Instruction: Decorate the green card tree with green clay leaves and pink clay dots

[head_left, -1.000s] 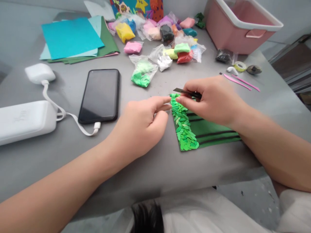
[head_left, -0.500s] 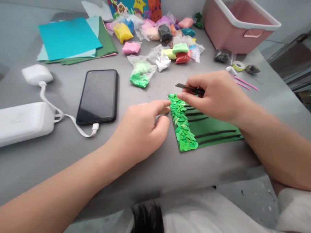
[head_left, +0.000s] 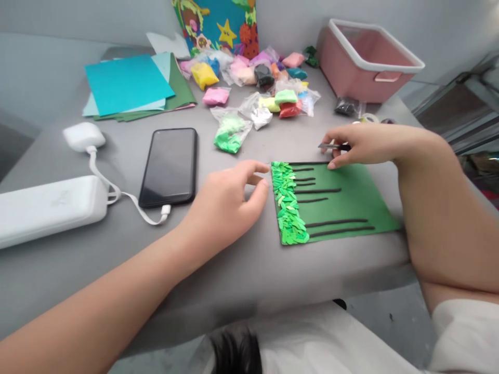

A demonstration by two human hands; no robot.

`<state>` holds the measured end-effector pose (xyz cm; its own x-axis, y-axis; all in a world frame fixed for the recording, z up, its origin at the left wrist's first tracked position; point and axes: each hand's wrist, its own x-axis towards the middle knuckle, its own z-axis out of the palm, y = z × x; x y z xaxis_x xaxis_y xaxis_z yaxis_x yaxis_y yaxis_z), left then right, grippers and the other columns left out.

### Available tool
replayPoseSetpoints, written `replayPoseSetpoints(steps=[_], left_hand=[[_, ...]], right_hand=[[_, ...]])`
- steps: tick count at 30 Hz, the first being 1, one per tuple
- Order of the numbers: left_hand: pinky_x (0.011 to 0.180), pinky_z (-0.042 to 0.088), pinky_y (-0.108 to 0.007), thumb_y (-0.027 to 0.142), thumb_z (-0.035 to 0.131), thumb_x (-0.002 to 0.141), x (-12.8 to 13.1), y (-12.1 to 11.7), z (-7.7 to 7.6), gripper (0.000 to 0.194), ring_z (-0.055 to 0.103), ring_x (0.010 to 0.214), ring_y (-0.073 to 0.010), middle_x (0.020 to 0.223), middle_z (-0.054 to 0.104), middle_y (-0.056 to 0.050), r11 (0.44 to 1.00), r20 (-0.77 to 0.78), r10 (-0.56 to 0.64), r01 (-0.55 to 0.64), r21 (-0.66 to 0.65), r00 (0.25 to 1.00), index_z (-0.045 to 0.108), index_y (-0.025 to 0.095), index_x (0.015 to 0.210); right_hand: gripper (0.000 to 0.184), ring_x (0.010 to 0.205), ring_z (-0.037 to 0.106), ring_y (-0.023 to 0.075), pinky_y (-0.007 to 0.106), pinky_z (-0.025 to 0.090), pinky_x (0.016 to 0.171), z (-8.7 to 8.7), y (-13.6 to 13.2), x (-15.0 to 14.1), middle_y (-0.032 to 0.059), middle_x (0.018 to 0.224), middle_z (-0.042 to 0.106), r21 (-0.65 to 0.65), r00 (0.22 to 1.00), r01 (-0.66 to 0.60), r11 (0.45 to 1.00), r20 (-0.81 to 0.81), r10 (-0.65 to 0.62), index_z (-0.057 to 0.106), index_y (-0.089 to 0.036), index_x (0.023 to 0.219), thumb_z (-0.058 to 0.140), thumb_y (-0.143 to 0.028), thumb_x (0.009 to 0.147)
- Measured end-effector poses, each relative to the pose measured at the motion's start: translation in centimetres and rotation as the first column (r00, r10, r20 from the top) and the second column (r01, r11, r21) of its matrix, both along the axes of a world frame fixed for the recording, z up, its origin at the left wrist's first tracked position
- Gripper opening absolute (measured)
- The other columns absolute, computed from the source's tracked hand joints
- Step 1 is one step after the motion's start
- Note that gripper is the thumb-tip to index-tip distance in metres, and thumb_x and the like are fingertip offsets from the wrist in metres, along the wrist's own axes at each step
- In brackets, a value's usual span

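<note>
A dark green card [head_left: 351, 187] lies on the grey table in front of me. Along its left edge runs a dense band of small bright green clay leaves [head_left: 287, 208], and thin black strips of differing lengths stretch rightward from it. My right hand [head_left: 358, 144] is over the card's far edge, gripping a small dark blade [head_left: 331, 147] whose tip points left. My left hand [head_left: 237, 197] rests just left of the leaf band, thumb and fingers apart, with nothing in it.
Bags of coloured clay [head_left: 265, 104] spread across the back, a light green bag [head_left: 231, 132] nearest. A phone [head_left: 169, 166] on a white cable, a white power bank [head_left: 54, 208] and coloured sheets [head_left: 128, 83] sit left. A pink bin [head_left: 358, 67] stands back right.
My right hand has moved right, away from the leaf band, with the blade still in it, uncovering more black strips. My left hand has drawn slightly back from the card's edge.
</note>
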<state>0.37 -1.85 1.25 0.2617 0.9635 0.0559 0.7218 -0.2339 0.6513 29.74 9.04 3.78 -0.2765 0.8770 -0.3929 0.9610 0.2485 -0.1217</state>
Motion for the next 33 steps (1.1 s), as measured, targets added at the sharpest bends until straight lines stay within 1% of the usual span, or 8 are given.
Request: replayPoseSetpoints(steps=[6, 14, 18, 22, 27, 29, 31, 33], left_hand=[[0.068, 0.046, -0.034, 0.026, 0.051, 0.090, -0.9, 1.7, 0.0, 0.034, 0.061, 0.069, -0.0189, 0.108, 0.079, -0.005, 0.991, 0.147, 0.118, -0.106, -0.084, 0.982, 0.064, 0.021, 0.121], [0.098, 0.050, -0.040, 0.013, 0.050, 0.086, -1.3, 2.8, -0.1, 0.038, 0.063, 0.105, -0.0214, 0.124, 0.068, -0.010, 0.986, 0.251, 0.155, -0.133, -0.104, 0.955, 0.063, 0.017, 0.122], [0.099, 0.055, -0.038, 0.020, 0.058, 0.092, -1.0, 2.9, 0.1, 0.022, 0.071, 0.102, -0.0178, 0.111, 0.065, -0.006, 0.965, 0.536, 0.243, -0.147, -0.216, 0.809, 0.057, 0.018, 0.115], [0.074, 0.059, -0.030, 0.038, 0.059, 0.098, -1.1, 2.9, 0.8, 0.021, 0.070, 0.070, -0.0141, 0.078, 0.060, 0.003, 0.940, 0.641, 0.279, -0.066, -0.335, 0.715, 0.057, 0.020, 0.109], [0.056, 0.042, -0.031, 0.049, 0.044, 0.102, -1.4, 2.4, 0.7, 0.043, 0.048, 0.052, -0.0149, 0.056, 0.043, 0.004, 0.999, 0.355, 0.011, 0.003, -0.038, 0.935, 0.046, 0.024, 0.068], [0.062, 0.045, -0.034, 0.045, 0.059, 0.095, -1.1, 1.6, 0.4, 0.035, 0.055, 0.062, -0.0186, 0.063, 0.052, 0.001, 0.993, 0.247, -0.119, 0.110, 0.051, 0.962, 0.049, 0.023, 0.070], [0.083, 0.053, -0.042, 0.048, 0.072, 0.087, -0.7, 0.6, 0.0, 0.032, 0.068, 0.093, -0.0285, 0.096, 0.071, -0.011, 0.887, 0.085, -0.441, 0.419, 0.196, 0.894, 0.057, 0.019, 0.093], [0.115, 0.040, -0.056, 0.054, 0.074, 0.086, -0.2, -0.4, -0.5, 0.046, 0.054, 0.138, -0.0380, 0.139, 0.064, -0.022, 0.715, -0.010, -0.679, 0.664, 0.218, 0.734, 0.055, 0.018, 0.108]], right_hand=[[0.023, 0.083, 0.069, 0.0244, 0.033, 0.044, 0.065, 0.8, -0.9, -0.5, 0.0021, 0.089, 0.078, -0.155, 0.998, -0.023, 0.988, 0.052, 0.032, 0.068, -0.026, 0.093, 0.075, -0.042, 0.078], [0.015, 0.068, 0.064, 0.0177, 0.030, 0.040, 0.059, 2.6, -3.5, -1.9, -0.0009, 0.077, 0.076, -0.387, 0.996, -0.087, 0.918, -0.018, 0.087, 0.068, -0.025, 0.073, 0.074, -0.037, 0.077], [0.025, 0.070, 0.064, 0.0174, 0.029, 0.040, 0.060, 3.2, -3.7, -2.7, -0.0017, 0.075, 0.073, -0.160, 0.983, -0.063, 0.985, -0.182, 0.034, 0.074, -0.027, 0.092, 0.070, -0.050, 0.083], [0.031, 0.080, 0.065, 0.0189, 0.030, 0.044, 0.068, 2.6, -3.5, -2.9, 0.0034, 0.095, 0.075, 0.171, 0.967, 0.089, 0.981, -0.250, -0.044, 0.068, -0.024, 0.113, 0.052, -0.044, 0.096], [0.041, 0.112, 0.065, 0.0279, 0.035, 0.048, 0.085, 0.5, -2.1, -1.2, 0.0148, 0.131, 0.068, 0.169, 0.999, 0.032, 0.985, 0.031, -0.038, 0.061, -0.017, 0.130, 0.041, -0.015, 0.095], [0.039, 0.108, 0.065, 0.0306, 0.037, 0.047, 0.084, -0.3, -1.5, -0.7, 0.0198, 0.127, 0.068, 0.173, 0.996, 0.024, 0.985, 0.086, -0.039, 0.064, -0.012, 0.124, 0.043, -0.010, 0.091], [0.039, 0.103, 0.065, 0.0309, 0.037, 0.046, 0.081, -0.9, -1.1, -0.5, 0.0216, 0.121, 0.069, 0.187, 0.991, 0.019, 0.982, 0.125, -0.042, 0.065, -0.010, 0.122, 0.043, -0.007, 0.089], [0.041, 0.102, 0.065, 0.0300, 0.036, 0.045, 0.080, -1.2, -0.9, -0.6, 0.0210, 0.119, 0.070, 0.198, 0.989, 0.014, 0.980, 0.141, -0.043, 0.065, -0.010, 0.122, 0.042, -0.005, 0.088]])
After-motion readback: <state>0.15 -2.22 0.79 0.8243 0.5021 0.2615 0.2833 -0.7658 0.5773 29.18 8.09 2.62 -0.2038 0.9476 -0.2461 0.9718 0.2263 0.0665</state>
